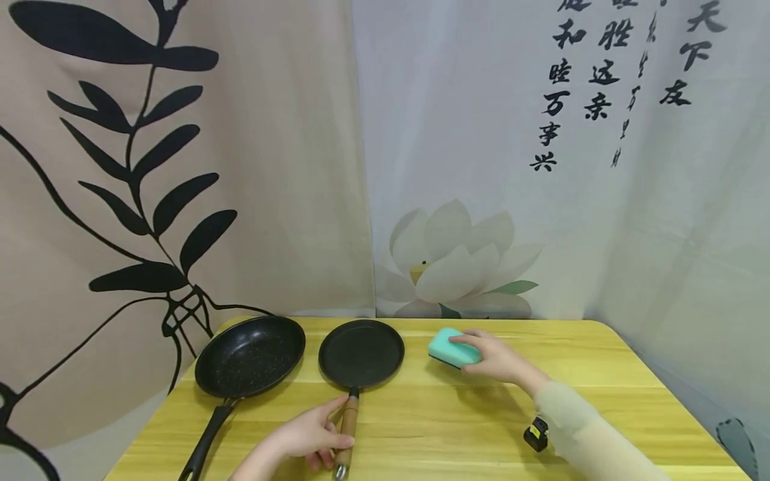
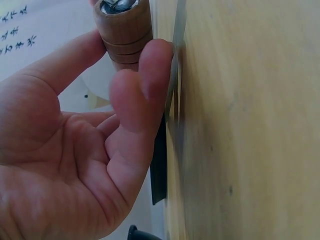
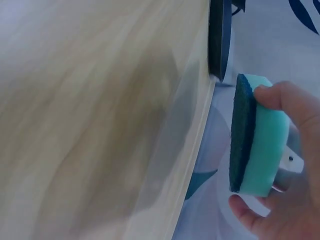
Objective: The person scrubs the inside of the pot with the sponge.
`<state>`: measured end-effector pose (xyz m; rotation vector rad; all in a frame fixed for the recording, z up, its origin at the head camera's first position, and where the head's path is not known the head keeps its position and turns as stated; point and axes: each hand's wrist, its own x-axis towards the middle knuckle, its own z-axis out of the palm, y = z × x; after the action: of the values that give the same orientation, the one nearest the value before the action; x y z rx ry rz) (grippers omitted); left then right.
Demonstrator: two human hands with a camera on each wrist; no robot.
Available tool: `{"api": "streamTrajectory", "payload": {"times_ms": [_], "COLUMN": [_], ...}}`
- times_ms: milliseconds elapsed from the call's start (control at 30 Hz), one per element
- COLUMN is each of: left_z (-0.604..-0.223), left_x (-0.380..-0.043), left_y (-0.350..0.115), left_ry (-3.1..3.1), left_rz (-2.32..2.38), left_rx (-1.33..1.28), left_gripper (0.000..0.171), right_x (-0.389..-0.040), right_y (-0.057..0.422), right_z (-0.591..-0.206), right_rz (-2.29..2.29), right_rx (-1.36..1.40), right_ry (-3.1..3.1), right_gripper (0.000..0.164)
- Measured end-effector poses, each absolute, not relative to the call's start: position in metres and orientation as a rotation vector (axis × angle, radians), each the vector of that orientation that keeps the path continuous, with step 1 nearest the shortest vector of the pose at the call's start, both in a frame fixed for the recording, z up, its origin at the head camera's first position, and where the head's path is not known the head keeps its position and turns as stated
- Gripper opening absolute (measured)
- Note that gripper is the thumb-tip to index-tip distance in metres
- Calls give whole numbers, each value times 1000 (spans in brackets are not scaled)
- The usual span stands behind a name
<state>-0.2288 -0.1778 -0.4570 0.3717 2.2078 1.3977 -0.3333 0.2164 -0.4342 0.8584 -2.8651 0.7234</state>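
A small flat black pan [image 1: 361,354] lies at the middle of the table in the head view. My left hand [image 1: 303,431] pinches its wooden handle [image 1: 347,424] between thumb and fingers. The left wrist view shows the handle's ringed wooden end [image 2: 125,30] with curled fingertips [image 2: 155,65] beside it. To the right of the pan, my right hand [image 1: 499,357] grips a turquoise sponge [image 1: 451,349] by its sides. In the right wrist view the sponge's dark scouring layer [image 3: 242,135] faces the tabletop, with a gap between them.
A deeper black frying pan [image 1: 249,357] stands at the table's left, its black handle [image 1: 207,441] pointing towards me. Behind the wooden table [image 1: 601,374] hangs a printed curtain [image 1: 301,167]. A small black device [image 1: 535,434] sits at the right wrist.
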Motion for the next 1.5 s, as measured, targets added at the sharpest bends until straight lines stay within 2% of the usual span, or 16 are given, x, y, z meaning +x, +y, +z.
{"api": "streamTrajectory", "payload": {"times_ms": [767, 1500], "left_z": [-462, -458], "left_x": [-231, -229], "left_y": [-181, -180], "left_ry": [2200, 2188], "left_rz": [1398, 1401], "left_rx": [410, 405], "left_gripper": [86, 84], "right_x": [-349, -356], "right_y": [153, 121], "right_z": [-420, -422], "right_rz": [643, 577], "right_rx": [1192, 1302], "right_ry": [-2821, -2853], "right_gripper": [56, 57]}}
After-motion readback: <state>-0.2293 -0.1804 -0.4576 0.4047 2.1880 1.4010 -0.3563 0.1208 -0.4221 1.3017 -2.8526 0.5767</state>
